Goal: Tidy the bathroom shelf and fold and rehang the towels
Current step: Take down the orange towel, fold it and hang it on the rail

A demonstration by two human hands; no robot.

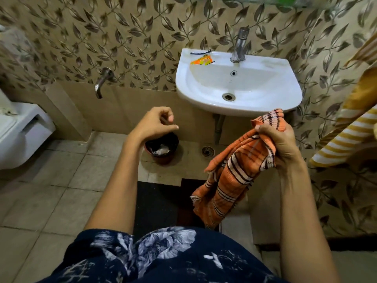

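A dark blue floral garment (155, 256) fills the bottom of the view, with both bare forearms extending forward from it. A dark floor mat (157, 203) lies on the tiles directly ahead of the person.

The right hand (277, 139) is closed in a fist around the gathered upper part of an orange striped towel (230, 176). One bunched corner stands up above the fist; the rest hangs down and to the left, loose and crumpled, over the mat. The towel is held in the air, in front of and just below the front rim of the sink.

The left hand (157, 123) holds nothing. Its fingers are loosely curled, neither spread flat nor clenched, and it hovers above a small dark waste bin (162, 148) that stands on the floor with white material inside. A round floor drain (208, 151) sits just to the right of the bin.

A white sink (271, 103) is mounted on the leaf-patterned wall, with a chrome faucet (239, 45) at its back edge. An orange packet (202, 60) and a thin dark item (201, 52) lie on its left rear ledge.

A wall tap (102, 82) projects to the left of the sink. A white toilet (20, 129) occupies the left edge. A yellow striped towel (350, 135) hangs at the right edge.
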